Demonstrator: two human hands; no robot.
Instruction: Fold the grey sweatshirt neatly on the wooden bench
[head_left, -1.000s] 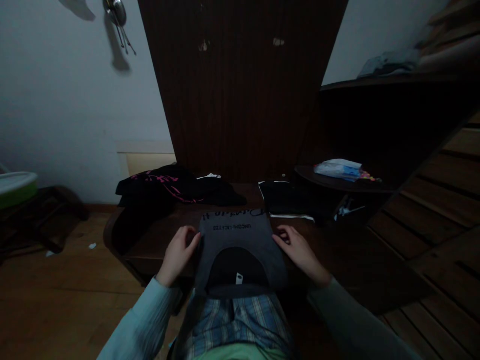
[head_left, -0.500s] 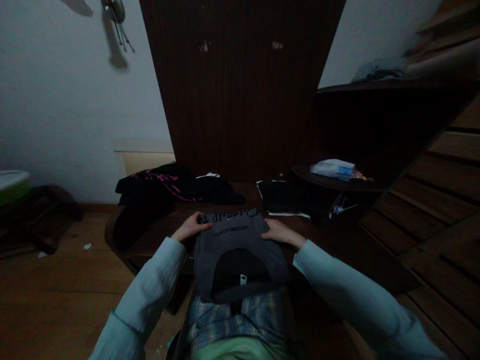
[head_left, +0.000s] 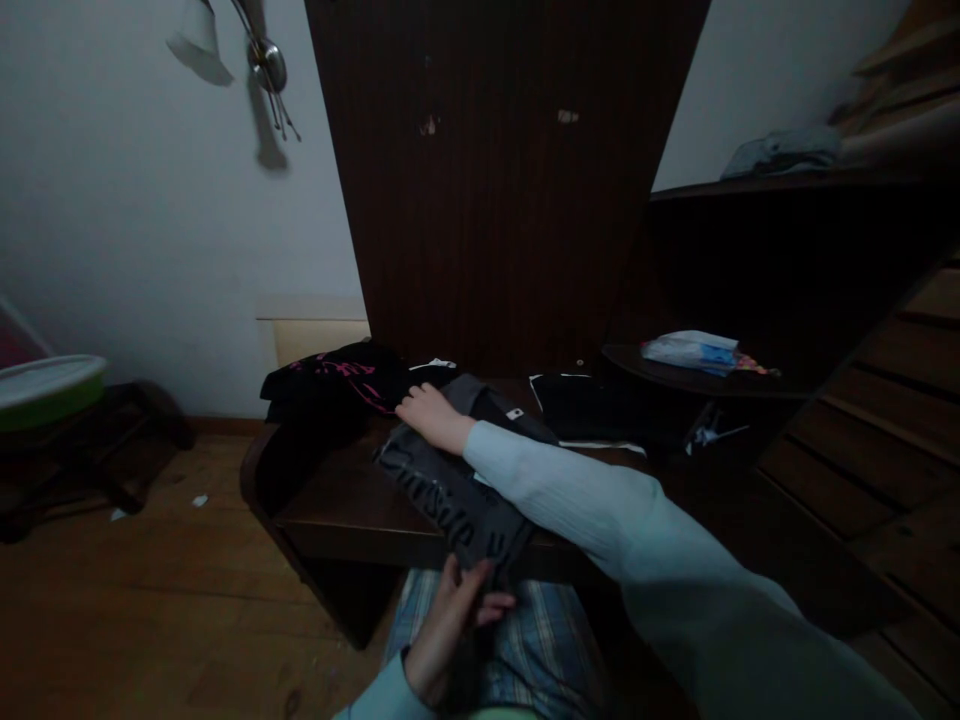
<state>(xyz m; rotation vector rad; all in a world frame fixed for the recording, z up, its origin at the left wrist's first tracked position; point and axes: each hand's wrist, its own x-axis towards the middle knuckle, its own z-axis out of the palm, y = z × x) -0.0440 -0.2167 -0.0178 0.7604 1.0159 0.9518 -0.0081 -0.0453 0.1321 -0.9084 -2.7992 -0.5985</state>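
A folded dark grey T-shirt (head_left: 442, 495) with black lettering lies turned at an angle over the front of the dark wooden bench. Its white neck label faces away from me. My right hand (head_left: 433, 415) reaches across to the shirt's far left side, its fingers closed on the cloth. Below, near my plaid-covered lap, my left hand (head_left: 457, 605) holds the near corner between thumb and fingers. My right forearm hides part of the shirt.
Black clothing with a pink pattern (head_left: 330, 375) lies at the bench's (head_left: 330, 505) back left. A folded black garment (head_left: 577, 405) is at the back right. A plastic packet (head_left: 690, 350) rests on the small right shelf. At far left, a green basin (head_left: 56, 395) sits on a dark stool.
The shirt has been turned, so its lettering faces me and the neck points away. My right hand has crossed to the left, and my left hand has come down to the near corner.
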